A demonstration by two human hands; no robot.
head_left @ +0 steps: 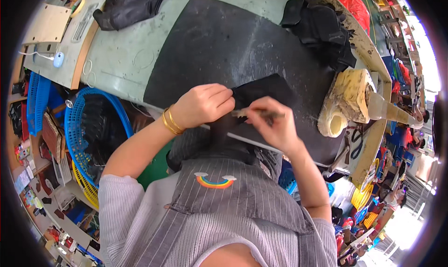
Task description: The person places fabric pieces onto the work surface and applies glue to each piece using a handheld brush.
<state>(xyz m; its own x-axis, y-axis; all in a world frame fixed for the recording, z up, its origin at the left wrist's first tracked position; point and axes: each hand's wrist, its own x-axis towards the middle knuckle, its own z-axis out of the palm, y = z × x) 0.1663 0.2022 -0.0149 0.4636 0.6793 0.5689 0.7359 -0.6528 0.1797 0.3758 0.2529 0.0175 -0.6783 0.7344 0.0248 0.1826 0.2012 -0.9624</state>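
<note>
My left hand [205,104], with gold bangles at the wrist, is closed on the edge of a black piece of leather or cloth [266,90]. That piece lies over the near part of a dark mat [210,38] and hangs toward my lap. Close to its near edge, my right hand [275,122] pinches a small pale strip or tool tip [240,112]. The right fingers are slightly blurred, so its exact kind cannot be made out. Only a small gap parts the two hands.
Right of the mat stands a glue-crusted block with a round-mouthed pot [336,125]. Scissors [357,141] and a metal hand tool [343,156] lie nearby. Black leather pieces [322,29] are heaped at the far right, others [133,8] far left. A blue basket [74,127] stands left.
</note>
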